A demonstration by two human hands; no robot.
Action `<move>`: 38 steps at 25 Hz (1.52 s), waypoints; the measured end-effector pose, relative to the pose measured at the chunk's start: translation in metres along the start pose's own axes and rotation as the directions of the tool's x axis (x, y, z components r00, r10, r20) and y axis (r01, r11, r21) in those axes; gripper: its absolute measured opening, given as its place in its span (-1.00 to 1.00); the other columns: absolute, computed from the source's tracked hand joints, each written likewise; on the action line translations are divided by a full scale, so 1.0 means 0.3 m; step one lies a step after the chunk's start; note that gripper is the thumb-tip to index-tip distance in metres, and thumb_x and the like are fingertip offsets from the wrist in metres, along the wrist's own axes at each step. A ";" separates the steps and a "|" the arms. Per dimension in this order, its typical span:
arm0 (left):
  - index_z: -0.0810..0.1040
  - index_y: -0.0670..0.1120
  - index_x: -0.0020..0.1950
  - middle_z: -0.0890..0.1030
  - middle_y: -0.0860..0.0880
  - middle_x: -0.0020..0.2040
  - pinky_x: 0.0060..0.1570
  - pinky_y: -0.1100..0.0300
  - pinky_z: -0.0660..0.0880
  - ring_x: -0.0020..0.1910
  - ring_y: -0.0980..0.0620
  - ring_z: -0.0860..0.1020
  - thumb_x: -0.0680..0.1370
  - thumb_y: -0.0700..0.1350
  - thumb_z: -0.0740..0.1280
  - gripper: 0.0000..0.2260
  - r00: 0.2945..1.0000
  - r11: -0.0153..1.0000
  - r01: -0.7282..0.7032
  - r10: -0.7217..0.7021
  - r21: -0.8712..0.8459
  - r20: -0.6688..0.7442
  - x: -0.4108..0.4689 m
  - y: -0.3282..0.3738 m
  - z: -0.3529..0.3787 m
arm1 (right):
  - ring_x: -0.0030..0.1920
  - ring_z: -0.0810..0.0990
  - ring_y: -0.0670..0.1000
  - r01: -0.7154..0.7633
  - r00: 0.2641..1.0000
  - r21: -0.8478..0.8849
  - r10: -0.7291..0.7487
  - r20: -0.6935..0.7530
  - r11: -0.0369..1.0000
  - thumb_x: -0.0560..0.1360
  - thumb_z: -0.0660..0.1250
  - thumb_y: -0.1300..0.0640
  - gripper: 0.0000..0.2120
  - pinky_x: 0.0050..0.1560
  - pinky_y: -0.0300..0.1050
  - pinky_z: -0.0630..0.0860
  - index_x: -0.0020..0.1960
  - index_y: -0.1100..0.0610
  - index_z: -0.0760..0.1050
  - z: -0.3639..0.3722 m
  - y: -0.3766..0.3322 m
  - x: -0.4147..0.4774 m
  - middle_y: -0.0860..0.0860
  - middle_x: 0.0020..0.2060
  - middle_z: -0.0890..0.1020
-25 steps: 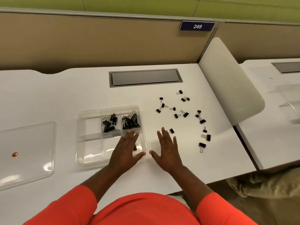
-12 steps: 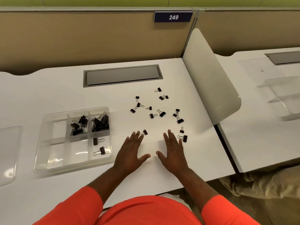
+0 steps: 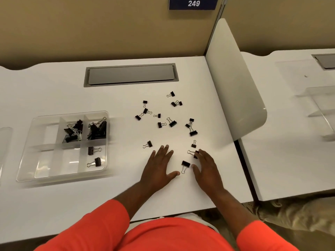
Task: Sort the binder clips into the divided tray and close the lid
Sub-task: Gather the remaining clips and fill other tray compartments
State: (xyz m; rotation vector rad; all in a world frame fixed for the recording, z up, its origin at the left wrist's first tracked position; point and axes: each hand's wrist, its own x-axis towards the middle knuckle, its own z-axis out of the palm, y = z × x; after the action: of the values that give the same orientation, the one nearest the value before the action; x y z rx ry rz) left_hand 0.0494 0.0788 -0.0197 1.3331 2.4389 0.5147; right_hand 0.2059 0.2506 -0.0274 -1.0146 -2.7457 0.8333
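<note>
A clear divided tray (image 3: 25,171) sits at the left of the white desk. Black binder clips fill its two back right compartments, and two clips (image 3: 93,150) lie in the front right one. Several loose black binder clips (image 3: 172,123) are scattered on the desk right of the tray. My left hand (image 3: 158,164) lies flat on the desk, fingers straight, holding nothing. My right hand (image 3: 206,167) lies flat beside it, its fingertips touching one clip (image 3: 192,152). Another clip (image 3: 185,164) lies between the two thumbs. The clear lid (image 3: 4,142) shows only at the far left edge.
A grey cable hatch (image 3: 130,74) is set into the desk at the back. A white curved divider panel (image 3: 233,78) stands along the desk's right edge, with a second desk (image 3: 290,142) beyond it. A tan partition wall (image 3: 90,24) closes off the back.
The view has swung right, so the tray and lid sit further left. Both hands moved right, off the tray's edge and in among the loose clips; the right fingertips now touch one.
</note>
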 end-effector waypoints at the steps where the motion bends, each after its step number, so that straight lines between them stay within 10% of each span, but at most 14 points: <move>1: 0.18 -0.01 0.58 0.04 0.00 0.61 0.55 0.00 -0.07 0.59 0.06 -0.06 0.51 0.34 0.25 -0.25 1.000 1.000 -0.007 0.007 0.000 0.010 0.010 0.022 0.014 | 0.48 0.33 0.03 0.004 1.000 -0.009 -0.004 0.013 1.000 0.57 0.37 0.08 -0.53 0.49 -0.05 0.29 0.45 0.09 0.41 -0.001 0.017 -0.004 0.03 0.45 0.42; 16: 0.61 0.12 0.23 0.41 -0.01 0.47 0.50 -0.10 0.12 0.51 -0.03 0.26 0.58 -0.02 0.32 -0.76 0.993 0.992 -0.106 0.103 -0.072 -0.053 0.080 0.086 0.114 | 0.42 0.41 -0.01 0.055 0.996 0.013 -0.055 0.069 0.998 0.58 0.37 0.02 -0.73 0.34 -0.21 0.33 0.26 0.04 0.59 -0.013 0.066 -0.018 -0.01 0.43 0.47; 32: 0.66 -0.04 0.10 0.64 0.03 0.09 0.44 -0.01 0.17 0.18 0.02 0.55 0.37 0.07 0.55 -0.64 0.984 0.997 -0.078 0.073 -0.021 -0.163 0.083 0.056 0.114 | 0.37 0.50 -0.03 0.000 0.999 -0.023 0.001 0.049 1.000 0.60 0.35 0.16 -0.67 0.34 -0.25 0.30 0.36 0.04 0.56 -0.004 0.033 -0.009 -0.04 0.38 0.54; 38: 0.63 -0.04 0.21 0.61 0.03 0.25 0.50 0.12 0.05 0.38 0.05 0.44 0.44 0.04 0.50 -0.63 0.980 0.991 -0.081 0.059 -0.109 -0.191 0.031 -0.016 0.076 | 0.28 0.57 -0.05 0.001 1.000 0.036 -0.001 -0.015 0.999 0.54 0.43 0.21 -0.71 0.29 -0.29 0.35 0.24 0.04 0.65 0.005 -0.014 -0.015 -0.06 0.28 0.61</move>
State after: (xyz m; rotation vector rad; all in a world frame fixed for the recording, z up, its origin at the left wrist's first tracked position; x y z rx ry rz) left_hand 0.0509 0.0879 -0.0430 1.3818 2.4714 0.8229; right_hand 0.2066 0.2445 -0.0260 -1.0085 -2.7086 0.8686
